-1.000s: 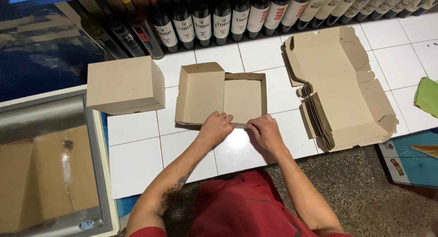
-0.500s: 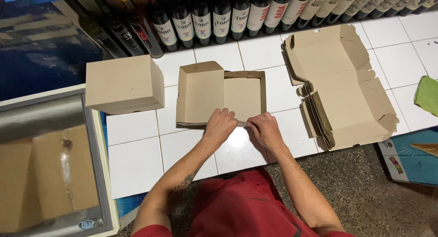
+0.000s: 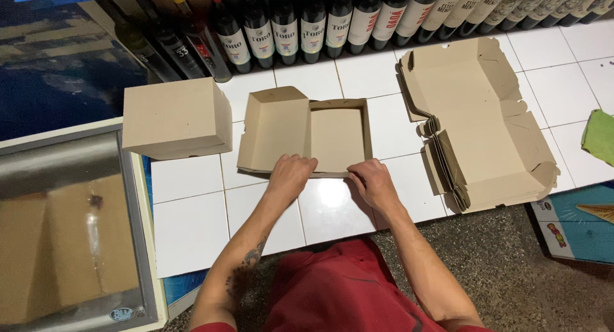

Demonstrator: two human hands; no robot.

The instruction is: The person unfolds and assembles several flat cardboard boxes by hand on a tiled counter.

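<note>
White tiles [image 3: 192,230]; hands [image 3: 291,175] pinching box [image 3: 336,140]

We see even, fairly bright overhead light, slightly warm. The white tiled floor [image 3: 192,230] throws a soft glare patch just below the half-folded box [image 3: 336,137], between the left hand [image 3: 291,175] and the right hand [image 3: 374,182]. Shadows are short and soft: a thin one under the closed box [image 3: 173,118], a darker one along the near edge of the stack of flat boxes [image 3: 486,127]. The glass pane [image 3: 70,230] at the left edge reflects murkily. The top left corner goes dim. Focus is sharp at centre; we notice mild wide-angle bending along the bottle row [image 3: 358,19].
</note>
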